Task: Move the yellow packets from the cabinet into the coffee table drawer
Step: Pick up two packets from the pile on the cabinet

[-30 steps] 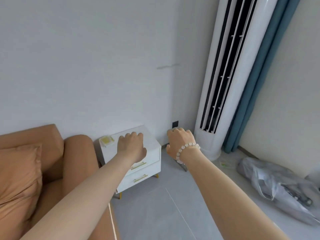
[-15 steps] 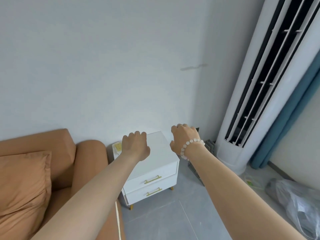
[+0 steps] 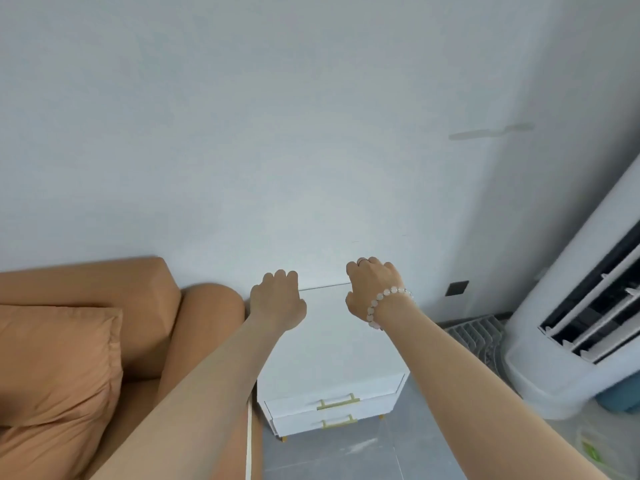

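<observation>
- The left hand (image 3: 277, 299) hangs knuckles-up over the back left corner of the cabinet (image 3: 332, 341). Its fingers fold down out of sight, so I cannot tell whether they have hold of anything.
- The right hand (image 3: 374, 289), with a bead bracelet (image 3: 375, 303) at the wrist, hovers over the back right edge. Its fingers are loosely curled, the thumb stands apart, and nothing shows in it.
- The two hands are well apart, with bare white top between them.
- No yellow packets show from here. If any lie on the cabinet, they are most likely under the left hand.
- Both of the cabinet's drawers are closed, the upper by its gold handle (image 3: 337, 403) and the lower likewise.
- I would expect such packets to be light, thin and limp, with a slick wrapper. A thumb-and-finger pinch across an edge should do, lifting the stack together so none slide off.
- The tan sofa arm (image 3: 207, 323) sits tight against the cabinet's left side, so there is little room for fingers there.
- A standing air conditioner (image 3: 554, 358) is off to the right.
- The coffee table drawer is not in view.
</observation>
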Motion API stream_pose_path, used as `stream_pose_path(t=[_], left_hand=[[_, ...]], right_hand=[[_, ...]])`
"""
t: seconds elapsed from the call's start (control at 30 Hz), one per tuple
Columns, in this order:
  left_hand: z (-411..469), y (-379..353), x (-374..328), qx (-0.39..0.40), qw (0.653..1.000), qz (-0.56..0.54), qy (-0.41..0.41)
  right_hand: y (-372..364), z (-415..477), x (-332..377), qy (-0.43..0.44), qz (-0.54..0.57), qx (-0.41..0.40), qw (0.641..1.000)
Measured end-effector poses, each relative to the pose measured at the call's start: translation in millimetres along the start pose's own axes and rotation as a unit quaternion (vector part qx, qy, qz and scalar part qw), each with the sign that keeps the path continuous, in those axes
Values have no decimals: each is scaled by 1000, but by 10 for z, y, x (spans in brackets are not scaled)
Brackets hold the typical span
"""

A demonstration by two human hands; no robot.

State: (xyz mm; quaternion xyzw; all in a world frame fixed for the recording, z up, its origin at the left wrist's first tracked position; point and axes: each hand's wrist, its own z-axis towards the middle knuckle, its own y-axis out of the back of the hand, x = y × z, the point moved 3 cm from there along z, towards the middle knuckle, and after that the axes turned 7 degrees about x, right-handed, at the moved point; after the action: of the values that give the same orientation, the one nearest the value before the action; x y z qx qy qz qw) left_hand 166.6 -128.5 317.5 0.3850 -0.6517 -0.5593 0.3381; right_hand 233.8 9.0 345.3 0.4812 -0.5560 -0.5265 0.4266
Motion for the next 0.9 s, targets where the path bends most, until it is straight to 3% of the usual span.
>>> stream_pose_path(t=[0.37,0.63,0.8,0.9], left_hand=[[1354,-507,557,35,996,0,79],[1795,-1110,975,78,984,-89,131],[1957,-1561,1115,136,970,-131,155],[2222,-1823,1347,144,948,-192,209]], right_hand=[[-616,1741,-56,96,-23,65,993],[-1376,2340,299,140,-23,153,978],[-1825,2342,375,138,-20,243,960],[-2064,2503,380,118,8,286,951]])
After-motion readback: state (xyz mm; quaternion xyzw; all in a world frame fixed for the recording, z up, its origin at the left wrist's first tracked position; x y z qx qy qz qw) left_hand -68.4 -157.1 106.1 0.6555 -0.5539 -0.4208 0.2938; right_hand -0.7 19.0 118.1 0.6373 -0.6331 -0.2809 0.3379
